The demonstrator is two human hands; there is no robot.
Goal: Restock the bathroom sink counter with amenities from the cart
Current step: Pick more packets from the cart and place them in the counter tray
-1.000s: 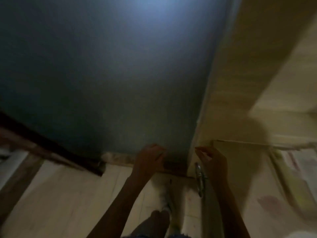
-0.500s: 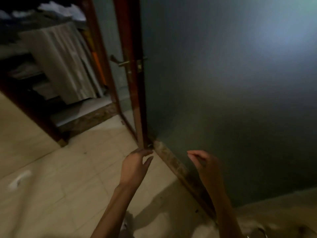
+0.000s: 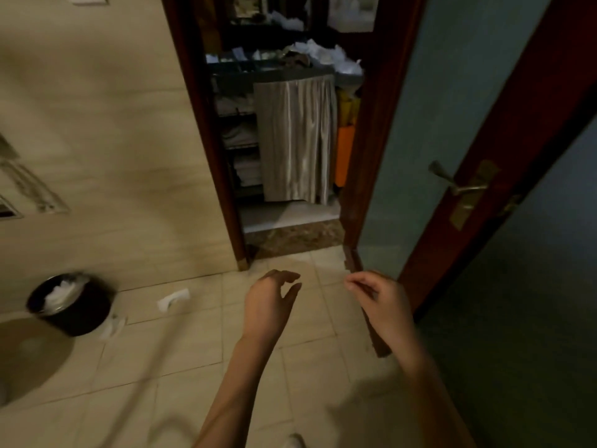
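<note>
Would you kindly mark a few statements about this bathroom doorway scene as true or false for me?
1. The left hand and the right hand hold nothing. True.
2. The door is closed. False: it stands open, and the cart shows through the doorway.
3. The black bin has white crumpled paper in it. True.
4. The curtain on the cart is bright orange. False: it is a pale grey-beige striped cloth; the orange thing sits to its right.
5. A white scrap lies on the floor tiles between the bin and the hands. True.
</note>
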